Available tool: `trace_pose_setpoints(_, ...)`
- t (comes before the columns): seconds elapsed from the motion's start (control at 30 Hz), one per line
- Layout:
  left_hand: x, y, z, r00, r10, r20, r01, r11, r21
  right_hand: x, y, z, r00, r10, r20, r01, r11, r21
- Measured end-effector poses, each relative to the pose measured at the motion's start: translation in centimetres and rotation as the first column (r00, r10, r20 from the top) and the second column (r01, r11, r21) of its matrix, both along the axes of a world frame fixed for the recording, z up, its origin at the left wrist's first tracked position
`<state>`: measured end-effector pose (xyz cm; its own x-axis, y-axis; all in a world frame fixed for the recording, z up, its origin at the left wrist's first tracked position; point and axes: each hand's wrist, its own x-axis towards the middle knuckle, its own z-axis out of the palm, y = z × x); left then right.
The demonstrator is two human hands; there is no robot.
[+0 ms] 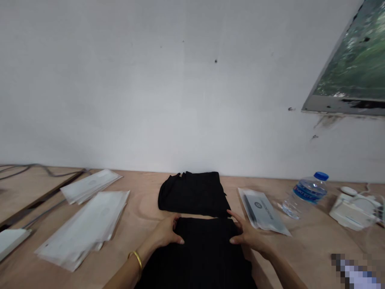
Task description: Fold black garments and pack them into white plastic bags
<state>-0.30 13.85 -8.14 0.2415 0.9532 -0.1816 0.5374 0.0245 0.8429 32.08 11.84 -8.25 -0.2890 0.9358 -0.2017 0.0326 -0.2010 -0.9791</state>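
Note:
My left hand (165, 232) and my right hand (245, 233) grip the far corners of a black folded cloth garment (195, 257) lying on the plywood table (300, 249). Thumbs and fingers straddle its upper edge on both sides. Its near part runs out of view at the bottom. Just beyond it lies a second black garment (192, 194), its far edge rumpled and a narrow strip of table showing between the two. A gold bangle (135, 259) circles my left wrist.
Two stacks of white plastic sleeves (81, 228) (90, 186) lie to the left. A printed clear packet (261, 210) sits by my right hand, then a water bottle (309, 194) and a white device (351, 210). Cables run along the far left. A white wall backs the table.

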Motion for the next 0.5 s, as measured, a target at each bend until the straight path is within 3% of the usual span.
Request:
trace_pose_setpoints(0.17, 0.6, 0.1, -0.5, 0.997, 0.043, 0.056, -0.043, 0.999, -0.003, -0.7, 0.4, -0.2, 0.990, -0.116, 0.084, 0.114, 0.993, 0.023)
trace_pose_setpoints(0.33, 1.1, 0.0, -0.4, 0.983, 0.035, 0.179, -0.041, 0.999, 0.030, -1.6, 0.5, 0.4, 0.988, -0.144, -0.049, 0.145, 0.989, 0.018)
trace_pose_setpoints(0.5, 0.6, -0.5, -0.5, 0.975, -0.022, 0.219, 0.020, 1.000, 0.009, -1.3, 0.3, -0.7, 0.960, -0.248, -0.131, 0.249, 0.968, -0.004)
